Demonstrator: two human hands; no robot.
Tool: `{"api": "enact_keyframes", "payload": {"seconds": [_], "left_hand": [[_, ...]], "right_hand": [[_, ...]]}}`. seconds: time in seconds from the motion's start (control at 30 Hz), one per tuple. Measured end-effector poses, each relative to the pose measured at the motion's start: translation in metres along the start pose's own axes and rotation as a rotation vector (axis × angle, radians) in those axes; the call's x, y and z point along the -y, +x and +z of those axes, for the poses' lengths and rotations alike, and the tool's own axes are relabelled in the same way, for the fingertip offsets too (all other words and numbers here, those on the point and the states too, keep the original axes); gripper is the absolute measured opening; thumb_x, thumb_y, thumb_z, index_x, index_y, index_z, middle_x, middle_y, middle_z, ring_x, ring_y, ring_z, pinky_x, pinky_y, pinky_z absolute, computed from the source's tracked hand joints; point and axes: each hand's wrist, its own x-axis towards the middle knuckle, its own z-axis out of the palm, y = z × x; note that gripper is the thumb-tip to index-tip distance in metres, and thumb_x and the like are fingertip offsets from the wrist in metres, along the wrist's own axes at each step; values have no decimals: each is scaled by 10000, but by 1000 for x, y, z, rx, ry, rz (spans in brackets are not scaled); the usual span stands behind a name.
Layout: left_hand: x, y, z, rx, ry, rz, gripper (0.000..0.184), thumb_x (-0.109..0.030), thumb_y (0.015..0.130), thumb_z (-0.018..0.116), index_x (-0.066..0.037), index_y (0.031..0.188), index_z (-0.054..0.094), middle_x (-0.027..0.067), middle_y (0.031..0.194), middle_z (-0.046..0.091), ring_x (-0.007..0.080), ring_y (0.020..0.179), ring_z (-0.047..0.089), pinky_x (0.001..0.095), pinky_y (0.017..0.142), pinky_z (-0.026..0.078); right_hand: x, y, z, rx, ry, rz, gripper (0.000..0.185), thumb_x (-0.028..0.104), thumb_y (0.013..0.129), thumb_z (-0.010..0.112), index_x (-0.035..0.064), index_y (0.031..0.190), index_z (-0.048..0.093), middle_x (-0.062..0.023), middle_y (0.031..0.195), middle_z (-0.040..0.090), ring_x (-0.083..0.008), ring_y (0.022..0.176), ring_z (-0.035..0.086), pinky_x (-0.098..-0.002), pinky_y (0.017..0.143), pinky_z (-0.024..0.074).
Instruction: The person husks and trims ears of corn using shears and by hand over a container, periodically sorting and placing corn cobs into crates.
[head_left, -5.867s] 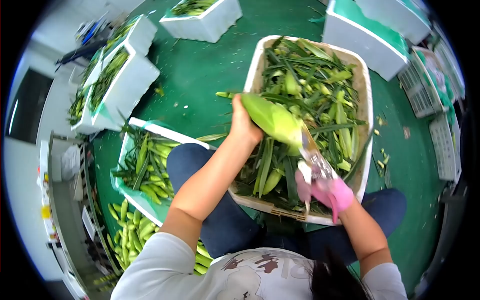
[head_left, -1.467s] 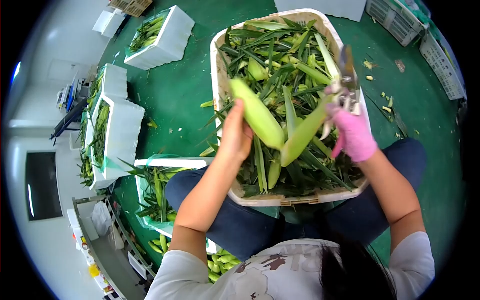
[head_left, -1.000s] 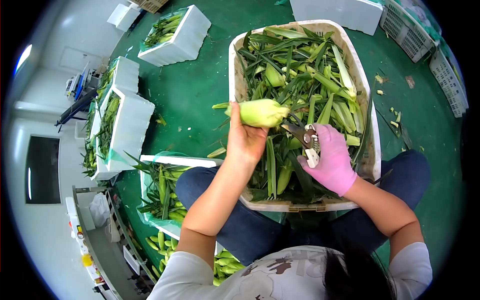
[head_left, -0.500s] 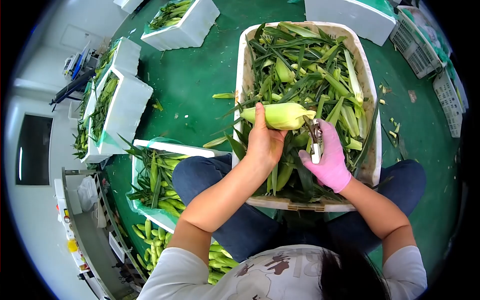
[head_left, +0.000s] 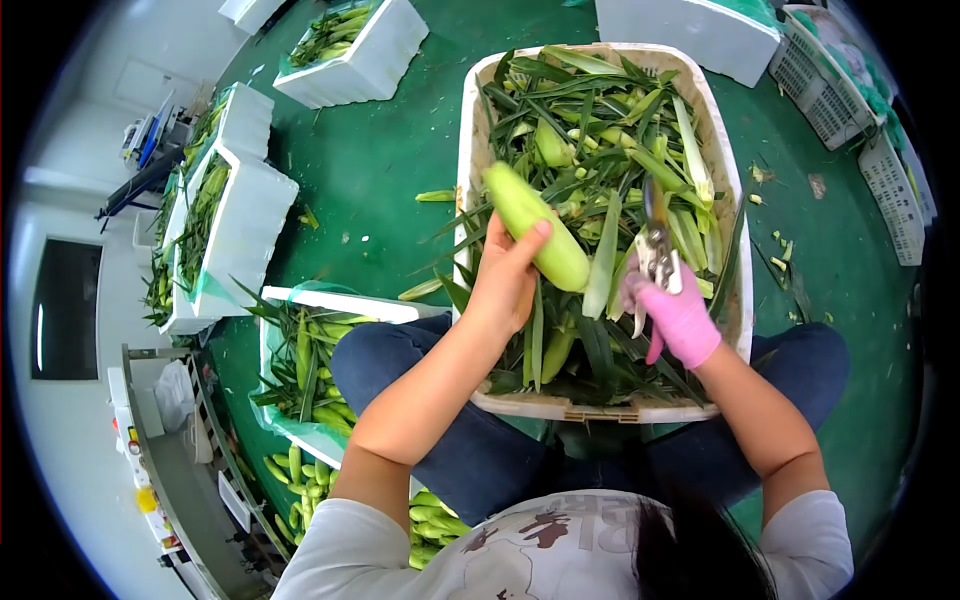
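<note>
My left hand (head_left: 512,270) is wrapped round a pale green corn ear (head_left: 538,225), which slants over the left part of a large white tub (head_left: 746,300). In its pink glove, my right hand (head_left: 672,308) grips pruning shears (head_left: 656,245), blades pointing up and away from me. A loose strip of husk (head_left: 602,262) hangs between the ear and the shears; whether my right fingers also pinch it cannot be made out. Cut leaves and husks (head_left: 570,125) fill the tub beneath both hands.
A foam box of corn (head_left: 345,305) stands by my left knee, with a pile of trimmed ears (head_left: 435,530) near it. More foam boxes (head_left: 245,225) are at the left and top. Plastic crates (head_left: 815,90) stand at upper right; scraps dot the green floor (head_left: 350,190).
The ear has tilted from nearly level to a steep slant, its far end up. The shears have left its lower end and swung upright. A husk strip now hangs beside the ear.
</note>
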Motion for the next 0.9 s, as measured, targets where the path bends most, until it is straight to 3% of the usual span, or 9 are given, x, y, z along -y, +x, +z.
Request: {"api": "enact_keyframes", "payload": {"seconds": [0.03, 0.1, 0.17, 0.33, 0.43, 0.57, 0.63, 0.77, 0.9], "left_hand": [[2, -1, -1, 104, 100, -5, 619, -63, 850, 757, -99, 1381, 443, 85, 1340, 553, 221, 1248, 531, 398, 1079, 409], [6, -13, 15, 306, 365, 152, 647, 6, 807, 772, -99, 1372, 475, 77, 1371, 536, 224, 1313, 484, 381, 1107, 373], [8, -13, 23, 455, 869, 505, 636, 89, 719, 746, -97, 1294, 548, 79, 1359, 545, 277, 1371, 430, 392, 1144, 325], [16, -19, 37, 493, 1021, 651, 678, 119, 614, 678, -113, 1246, 587, 92, 1305, 552, 336, 1330, 443, 442, 1127, 331], [21, -18, 37, 473, 1029, 642, 676, 119, 615, 683, -114, 1242, 590, 90, 1314, 548, 332, 1315, 453, 435, 1118, 343], [20, -17, 35, 526, 985, 544, 675, 138, 638, 679, -105, 1259, 578, 98, 1321, 541, 313, 1303, 465, 409, 1106, 361], [24, -14, 30, 592, 908, 498, 681, 165, 669, 680, -94, 1285, 552, 102, 1342, 526, 280, 1304, 475, 377, 1105, 371], [40, -34, 32, 572, 147, -153, 726, 101, 798, 717, -112, 1412, 395, 46, 1382, 487, 190, 1272, 510, 345, 1098, 398], [28, -35, 34, 708, 51, -154, 791, 60, 819, 742, -119, 1462, 319, 70, 1426, 472, 188, 1305, 503, 354, 1082, 435]], "right_hand": [[20, -5, -1, -1, 103, 15, 253, 40, 865, 580, -10, 1109, 529, -112, 891, 661, -134, 705, 591, -276, 675, 525], [46, -15, -5, -16, 128, -8, 305, 53, 875, 584, -21, 1165, 525, -133, 940, 680, -138, 710, 597, -281, 686, 523], [56, -26, -11, 48, 190, -70, 317, 76, 869, 607, -20, 1163, 537, -113, 900, 671, -136, 713, 599, -281, 687, 518], [59, -38, -17, 38, 59, -20, 311, 125, 829, 725, 35, 1095, 591, -23, 811, 610, -104, 726, 575, -266, 679, 487], [62, -41, -18, 49, -145, -200, 306, 120, 830, 721, 55, 1094, 582, -6, 814, 593, -94, 733, 558, -264, 689, 478], [52, -36, -20, 101, -256, -321, 299, 88, 829, 680, 53, 1106, 572, -16, 875, 583, -88, 788, 546, -263, 719, 473], [52, -36, -15, 143, -48, -269, 292, 71, 837, 640, 41, 1120, 575, -18, 908, 583, -87, 795, 537, -260, 729, 470], [59, -45, -11, 110, 246, -51, 373, 76, 852, 604, 26, 1218, 554, -37, 939, 595, -114, 769, 568, -263, 636, 494], [66, -52, -7, 174, 455, -94, 372, 43, 859, 562, 25, 1230, 534, -81, 999, 623, -159, 766, 606, -291, 631, 518]]}}
